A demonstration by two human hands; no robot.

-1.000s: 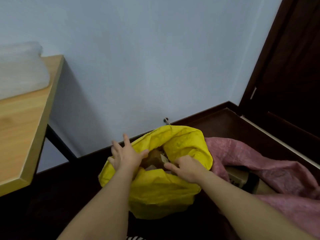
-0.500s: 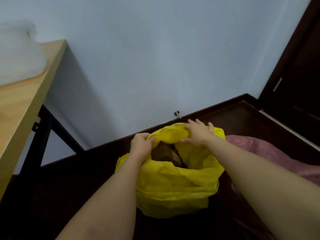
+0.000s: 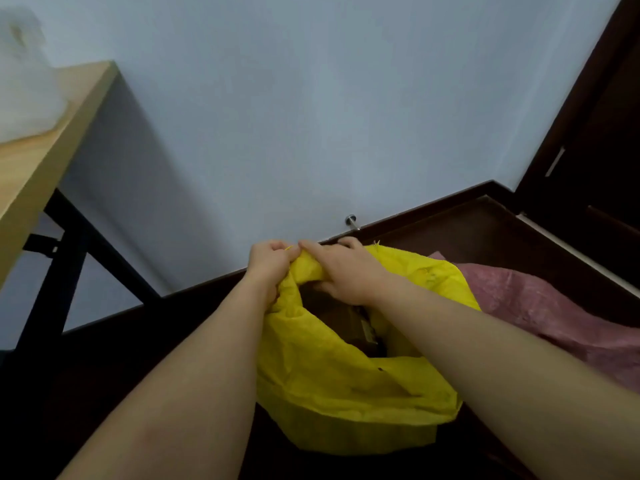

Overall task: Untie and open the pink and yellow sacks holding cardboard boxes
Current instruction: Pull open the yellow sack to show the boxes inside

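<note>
A yellow sack (image 3: 332, 386) stands on the dark floor in front of me, its mouth open. Brown cardboard boxes (image 3: 346, 323) show inside the opening. My left hand (image 3: 268, 259) grips the far rim of the sack at its left. Right beside it, my right hand (image 3: 341, 268) clutches the same far rim, the two hands almost touching. A pink sack (image 3: 540, 306) lies to the right, partly behind the yellow one and my right forearm; its opening is not in view.
A wooden table (image 3: 38, 157) with black legs (image 3: 62, 268) stands at the left, something white and blurred on top. The pale wall is just behind the sack, with a metal door stop (image 3: 351, 221) at its base. A dark door (image 3: 595, 133) stands at the right.
Both hands moved from the sides of the sack's mouth to its far rim and came together there. The view shifted, hiding the pink sack's open part.
</note>
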